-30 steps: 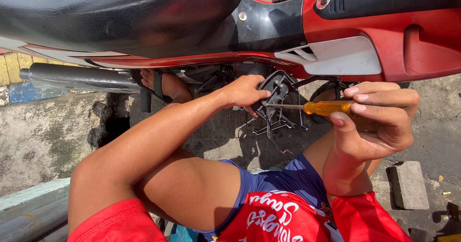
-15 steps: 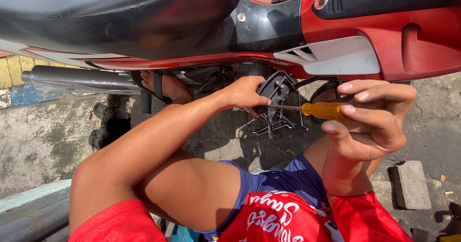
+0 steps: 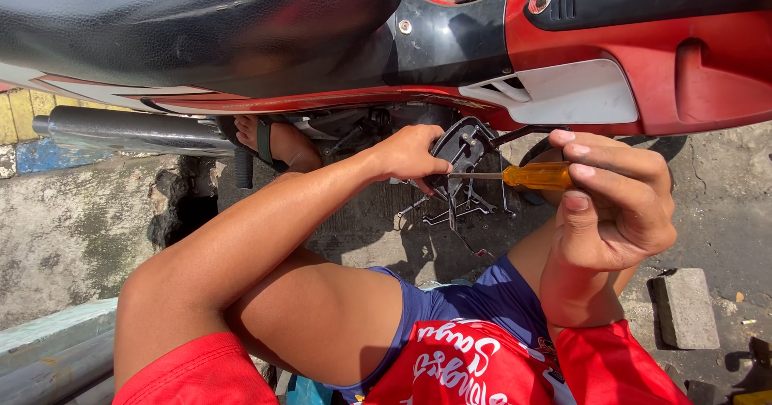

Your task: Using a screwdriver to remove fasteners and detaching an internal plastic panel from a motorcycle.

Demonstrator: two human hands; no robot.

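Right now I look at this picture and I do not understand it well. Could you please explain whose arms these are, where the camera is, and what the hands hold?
The camera sits on a person's head and looks down, so the two bare arms are that person's own. The person crouches beside a red and black motorcycle that stands on a concrete ground.

The right hand holds a screwdriver with an orange handle; its thin metal shaft points left to a black plastic part under the bike's body. The left hand holds that black part steady.

At the left you see the grey exhaust pipe, and behind the bike a foot in a sandal. A grey stone block lies on the ground at the right.
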